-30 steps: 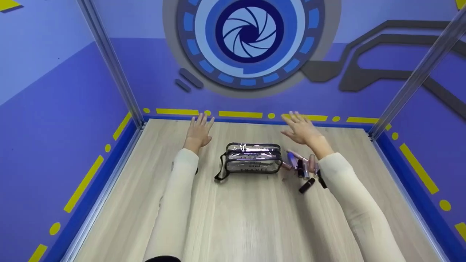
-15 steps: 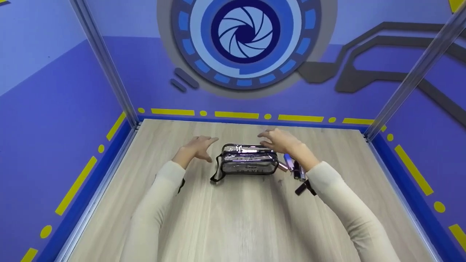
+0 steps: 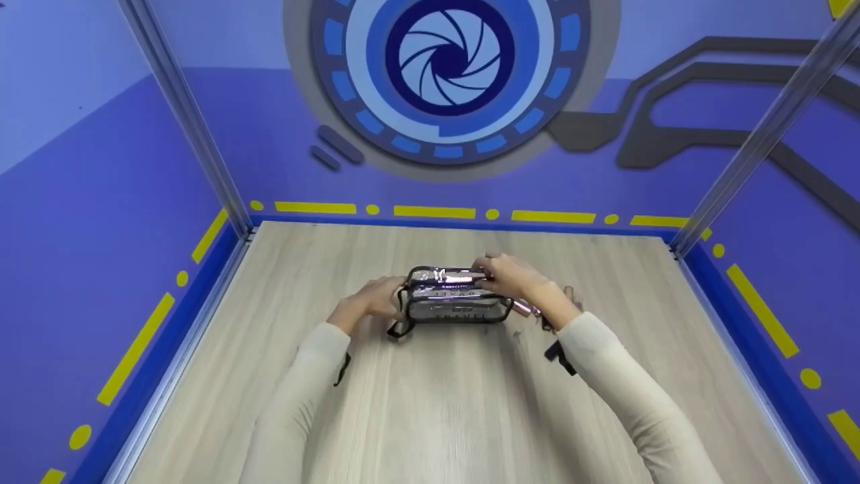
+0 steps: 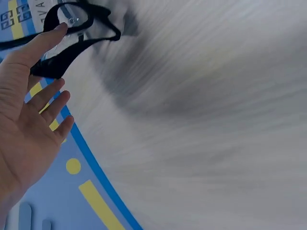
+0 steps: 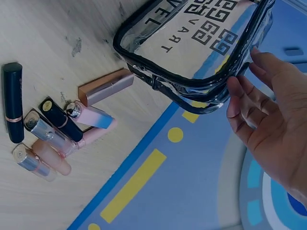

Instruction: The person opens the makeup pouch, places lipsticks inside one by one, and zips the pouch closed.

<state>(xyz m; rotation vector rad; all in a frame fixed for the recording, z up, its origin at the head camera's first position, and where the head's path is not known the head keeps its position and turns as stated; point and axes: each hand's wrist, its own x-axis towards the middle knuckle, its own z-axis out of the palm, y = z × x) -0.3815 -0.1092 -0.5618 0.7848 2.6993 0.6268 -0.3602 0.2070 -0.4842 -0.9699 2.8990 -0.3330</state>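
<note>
A clear travel pouch (image 3: pixel 453 310) with black piping and the printed word TRAVEL stands on the wooden table. At its left end, my left hand (image 3: pixel 368 300) is beside the black wrist strap (image 4: pixel 64 58). The left thumb lies over the strap, while the other fingers extend loosely; the index finger is partly hidden. My right hand (image 3: pixel 514 275) is at the pouch's upper right corner, its thumb and bent fingers pinching the top edge. Several lipstick and gloss tubes lie right of the pouch, including a black tube (image 5: pixel 13 103) and a rose-gold one (image 5: pixel 105 87).
The right forearm covers part of the loose tubes in the head view. Blue printed panels (image 3: pixel 269 141) with yellow marks enclose the back and sides of the table (image 3: pixel 430 403). Metal posts (image 3: pixel 195 128) stand at the back corners.
Both hands have come down and inward from above the table to the two ends of the pouch. The pouch has stayed in place while the head view shifted slightly.
</note>
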